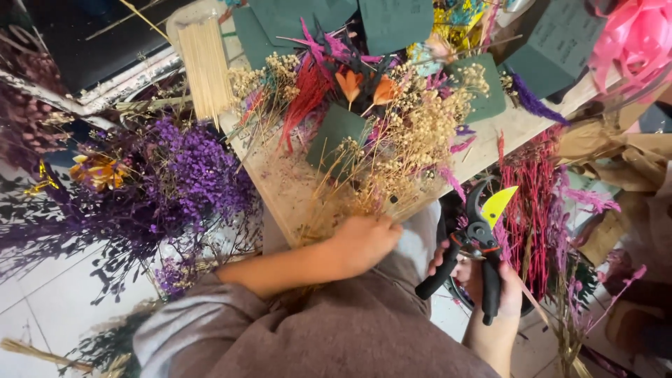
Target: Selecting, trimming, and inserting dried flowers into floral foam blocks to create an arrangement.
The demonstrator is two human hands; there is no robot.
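My left hand (pixel 364 241) is closed around the stems of a bunch of beige dried flowers (pixel 413 133) that lies across the wooden table (pixel 280 182). My right hand (pixel 490 283) grips black pruning shears (pixel 470 245) with open blades and a yellow-green piece near the tip, just right of the table's near edge. The shears are apart from the stems. Green foam blocks (pixel 337 133) with red, pink and orange dried stems stuck in them sit on the table beyond the bunch.
Purple dried flowers (pixel 189 168) fill the left side above a white tiled floor. A bundle of pale sticks (pixel 204 63) stands at the back left. Red dried stems (pixel 530 203) hang at the right, with a pink ribbon bow (pixel 633 38) and brown paper behind.
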